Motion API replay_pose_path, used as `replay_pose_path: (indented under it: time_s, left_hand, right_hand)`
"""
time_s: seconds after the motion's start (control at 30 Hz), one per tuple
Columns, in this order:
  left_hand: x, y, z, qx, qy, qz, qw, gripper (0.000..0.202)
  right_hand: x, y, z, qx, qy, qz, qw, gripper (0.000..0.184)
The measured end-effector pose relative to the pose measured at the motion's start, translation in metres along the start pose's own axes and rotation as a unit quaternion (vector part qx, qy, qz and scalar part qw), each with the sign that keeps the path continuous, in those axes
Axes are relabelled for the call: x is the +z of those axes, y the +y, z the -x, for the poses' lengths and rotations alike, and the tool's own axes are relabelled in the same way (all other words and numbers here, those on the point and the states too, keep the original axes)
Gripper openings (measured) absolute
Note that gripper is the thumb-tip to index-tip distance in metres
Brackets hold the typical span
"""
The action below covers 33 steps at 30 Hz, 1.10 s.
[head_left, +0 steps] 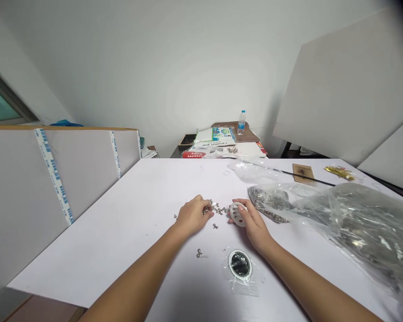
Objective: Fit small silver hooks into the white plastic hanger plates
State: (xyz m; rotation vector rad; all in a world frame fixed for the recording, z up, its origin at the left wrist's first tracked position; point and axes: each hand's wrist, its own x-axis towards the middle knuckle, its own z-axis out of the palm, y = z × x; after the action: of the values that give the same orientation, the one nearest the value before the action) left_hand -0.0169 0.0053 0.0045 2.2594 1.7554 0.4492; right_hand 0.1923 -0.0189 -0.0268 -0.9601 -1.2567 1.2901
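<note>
Left hand curls narrow over small silver fittings scattered on the white table; right hand holds a perforated white disc tilted on edge against the tabletop, apparently bracing it steady.

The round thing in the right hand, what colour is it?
The round disc in the right hand is white with small dark holes, seen best in the head view.

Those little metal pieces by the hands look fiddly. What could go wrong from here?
The loose metal pieces lie scattered on the white tabletop, so the left hand might knock some astray. The plastic bag of similar parts sits near the right hand and could perhaps spill if nudged.
</note>
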Motion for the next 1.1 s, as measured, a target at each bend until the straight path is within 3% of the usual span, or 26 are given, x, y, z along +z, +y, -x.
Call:
replay_pose_path:
  time_s: [0.17, 0.3, 0.4, 0.5, 0.63, 0.77, 0.93, 1.1]
  left_hand:
    - [0.005, 0.004, 0.000, 0.002, 0.020, 0.020, 1.000, 0.010]
    - [-0.004, 0.005, 0.005, 0.053, 0.051, 0.160, 0.984, 0.011]
    - [-0.008, 0.010, 0.012, 0.069, 0.021, 0.281, 0.957, 0.015]
    - [-0.007, 0.015, 0.016, 0.071, -0.017, 0.344, 0.936, 0.019]
    - [-0.001, 0.017, 0.019, 0.072, -0.042, 0.361, 0.929, 0.020]
    - [0.000, 0.014, 0.019, 0.058, -0.007, 0.343, 0.937, 0.020]
    - [-0.001, 0.013, 0.019, 0.025, 0.018, 0.353, 0.935, 0.024]
    - [0.000, 0.012, 0.017, 0.035, 0.029, 0.364, 0.930, 0.028]
  right_hand:
    - [0.002, 0.001, 0.004, 0.011, -0.029, -0.013, 0.999, 0.040]
    - [0.003, 0.005, 0.003, 0.032, -0.060, -0.104, 0.992, 0.037]
    - [0.006, 0.005, 0.005, 0.049, -0.074, -0.138, 0.986, 0.038]
    - [0.009, 0.000, 0.010, 0.053, -0.076, -0.105, 0.990, 0.040]
    - [0.009, -0.008, 0.013, 0.013, -0.060, -0.014, 0.998, 0.038]
    - [0.008, -0.009, 0.010, -0.022, -0.047, 0.058, 0.997, 0.034]
    - [0.006, -0.008, 0.007, 0.005, -0.018, 0.024, 1.000, 0.033]
    - [0.004, -0.007, 0.004, 0.032, 0.033, -0.059, 0.997, 0.034]
